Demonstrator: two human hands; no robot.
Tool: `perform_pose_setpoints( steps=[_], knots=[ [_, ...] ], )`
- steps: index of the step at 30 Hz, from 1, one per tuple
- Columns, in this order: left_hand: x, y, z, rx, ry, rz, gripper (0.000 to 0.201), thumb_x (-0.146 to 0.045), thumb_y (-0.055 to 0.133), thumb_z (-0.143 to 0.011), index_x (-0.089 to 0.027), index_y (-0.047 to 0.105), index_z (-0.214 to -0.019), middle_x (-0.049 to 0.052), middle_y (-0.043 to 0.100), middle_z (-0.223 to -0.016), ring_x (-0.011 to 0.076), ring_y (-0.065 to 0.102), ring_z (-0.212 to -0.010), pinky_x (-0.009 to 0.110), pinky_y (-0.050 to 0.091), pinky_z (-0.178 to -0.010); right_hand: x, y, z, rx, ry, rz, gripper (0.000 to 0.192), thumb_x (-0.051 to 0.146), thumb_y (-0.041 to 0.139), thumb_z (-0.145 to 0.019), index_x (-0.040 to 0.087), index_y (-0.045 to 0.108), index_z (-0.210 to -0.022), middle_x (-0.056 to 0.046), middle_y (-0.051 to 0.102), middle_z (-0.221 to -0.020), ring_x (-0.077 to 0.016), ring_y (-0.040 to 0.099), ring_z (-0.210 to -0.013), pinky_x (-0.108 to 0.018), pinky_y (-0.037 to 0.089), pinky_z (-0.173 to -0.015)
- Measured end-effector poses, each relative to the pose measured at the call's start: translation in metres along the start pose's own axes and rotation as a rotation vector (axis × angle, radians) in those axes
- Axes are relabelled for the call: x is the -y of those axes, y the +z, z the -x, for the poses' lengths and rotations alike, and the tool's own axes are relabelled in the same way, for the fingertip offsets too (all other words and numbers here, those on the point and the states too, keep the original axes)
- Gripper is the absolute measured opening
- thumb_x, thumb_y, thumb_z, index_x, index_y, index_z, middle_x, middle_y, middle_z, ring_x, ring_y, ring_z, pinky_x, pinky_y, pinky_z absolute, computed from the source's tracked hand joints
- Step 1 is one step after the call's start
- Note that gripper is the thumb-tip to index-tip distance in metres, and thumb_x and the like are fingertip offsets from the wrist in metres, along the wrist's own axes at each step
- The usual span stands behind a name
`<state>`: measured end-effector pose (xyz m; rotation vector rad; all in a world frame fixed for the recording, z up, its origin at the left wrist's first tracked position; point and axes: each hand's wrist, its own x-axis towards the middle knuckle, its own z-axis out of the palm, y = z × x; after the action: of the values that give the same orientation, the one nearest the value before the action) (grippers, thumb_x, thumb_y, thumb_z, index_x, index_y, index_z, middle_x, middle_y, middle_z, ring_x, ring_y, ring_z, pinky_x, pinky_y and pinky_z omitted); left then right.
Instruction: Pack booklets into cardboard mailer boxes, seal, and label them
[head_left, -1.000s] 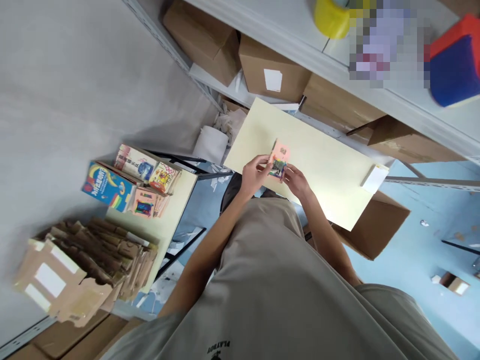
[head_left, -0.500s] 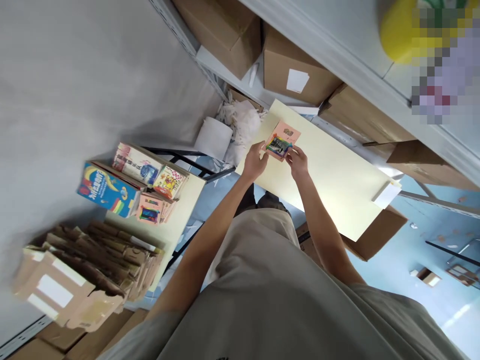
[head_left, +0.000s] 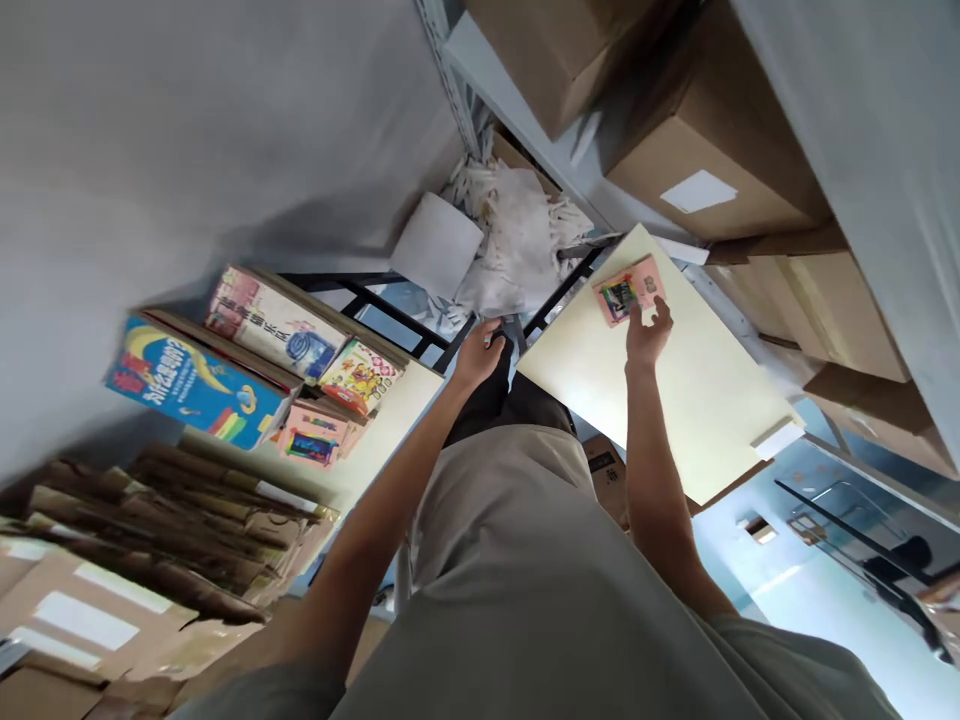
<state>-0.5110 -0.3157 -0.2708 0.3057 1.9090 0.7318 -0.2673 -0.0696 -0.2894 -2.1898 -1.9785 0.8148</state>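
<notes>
The pale yellow table [head_left: 675, 400] is the landmark. Most of its top is bare and open, from the pink card [head_left: 628, 291] at its far corner down to the small white block [head_left: 777, 438] at its near right edge. Above the table the cardboard boxes [head_left: 712, 170] on the metal shelf [head_left: 525, 110] hang close and leave only low room. To the left of the table a gap opens over the black frame [head_left: 390, 310], partly filled by crumpled white paper [head_left: 517, 245]. Further left, a second table [head_left: 375, 440] is crowded with colourful boxes [head_left: 195, 385] and brown cardboard sheets [head_left: 172, 510].
</notes>
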Motion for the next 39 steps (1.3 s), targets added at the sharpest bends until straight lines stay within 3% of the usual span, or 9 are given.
perform_pose_setpoints(
  steps=[4,11,15,18,21,25,28,32,39],
  knots=[
    [0.014,-0.010,-0.031,0.016,-0.034,-0.035,0.044,-0.021,0.067,-0.107,-0.018,0.081,-0.149,0.018,0.077,-0.165,0.0381,0.075,-0.153,0.053,0.061,-0.133,-0.003,0.014,0.002,0.159,-0.293,0.336,0.086,0.062,0.058,-0.117,0.023,0.041,-0.191,-0.022,0.025,-0.202,-0.0430,0.020,-0.190,-0.070,0.036,-0.147],
    [0.034,0.003,-0.080,-0.011,-0.031,0.070,0.047,-0.024,0.068,-0.107,-0.022,0.080,-0.153,0.015,0.079,-0.163,0.0359,0.077,-0.150,0.050,0.062,-0.130,-0.007,-0.027,0.006,0.346,-0.418,0.527,0.078,0.059,0.047,-0.120,0.025,0.045,-0.190,-0.017,0.022,-0.204,-0.0362,0.017,-0.192,-0.064,0.033,-0.150],
    [0.047,0.021,-0.120,0.008,-0.148,0.037,0.042,-0.019,0.069,-0.106,-0.016,0.082,-0.146,0.020,0.079,-0.161,0.0370,0.075,-0.152,0.051,0.056,-0.135,0.027,-0.050,0.009,0.413,-0.383,0.681,0.078,0.056,0.049,-0.118,0.029,0.045,-0.191,-0.014,0.026,-0.204,-0.0373,0.019,-0.192,-0.069,0.031,-0.150],
    [0.060,0.036,-0.157,0.021,-0.236,0.032,0.039,-0.014,0.071,-0.103,-0.015,0.083,-0.140,0.021,0.082,-0.156,0.0374,0.075,-0.153,0.054,0.054,-0.137,0.068,-0.042,0.017,0.375,-0.426,0.705,0.081,0.058,0.048,-0.118,0.029,0.041,-0.193,-0.013,0.025,-0.204,-0.0424,0.013,-0.192,-0.075,0.026,-0.151],
    [0.077,0.051,-0.194,0.032,-0.294,0.051,0.039,-0.012,0.072,-0.099,-0.015,0.084,-0.136,0.021,0.086,-0.147,0.0393,0.077,-0.150,0.055,0.055,-0.135,0.113,0.004,0.010,0.462,-0.556,0.651,0.080,0.059,0.049,-0.119,0.032,0.039,-0.194,-0.008,0.024,-0.205,-0.0436,0.006,-0.193,-0.075,0.019,-0.153],
    [0.099,0.078,-0.235,0.084,-0.313,0.111,0.043,-0.008,0.070,-0.094,-0.013,0.086,-0.134,0.022,0.087,-0.141,0.0383,0.081,-0.143,0.050,0.059,-0.130,0.158,0.119,-0.037,0.647,-0.712,0.551,0.072,0.059,0.056,-0.119,0.034,0.053,-0.185,-0.007,0.031,-0.203,-0.0448,0.008,-0.193,-0.078,0.012,-0.153],
    [0.115,0.103,-0.259,0.139,-0.278,0.192,0.049,-0.007,0.068,-0.091,-0.014,0.087,-0.136,0.020,0.086,-0.144,0.0348,0.082,-0.138,0.044,0.063,-0.125,0.166,0.219,-0.082,0.742,-0.717,0.483,0.064,0.057,0.064,-0.117,0.024,0.067,-0.172,-0.015,0.047,-0.194,-0.0458,0.025,-0.189,-0.077,0.013,-0.153],
    [0.137,0.141,-0.289,0.201,-0.249,0.234,0.057,-0.012,0.073,-0.094,-0.014,0.082,-0.150,0.020,0.082,-0.155,0.0384,0.080,-0.143,0.052,0.059,-0.133,0.148,0.320,-0.126,0.935,-0.595,0.374,0.055,0.056,0.070,-0.115,0.020,0.078,-0.155,-0.017,0.072,-0.168,-0.0415,0.057,-0.171,-0.066,0.036,-0.149],
    [0.166,0.207,-0.345,0.250,-0.302,0.088,0.068,-0.018,0.092,-0.087,-0.025,0.082,-0.154,0.019,0.051,-0.191,0.0517,0.029,-0.187,0.072,0.030,-0.150,0.108,0.374,-0.191,0.986,-0.574,0.432,0.044,0.051,0.078,-0.109,0.016,0.085,-0.134,-0.014,0.083,-0.142,-0.0434,0.072,-0.156,-0.065,0.046,-0.143]
  ],
)
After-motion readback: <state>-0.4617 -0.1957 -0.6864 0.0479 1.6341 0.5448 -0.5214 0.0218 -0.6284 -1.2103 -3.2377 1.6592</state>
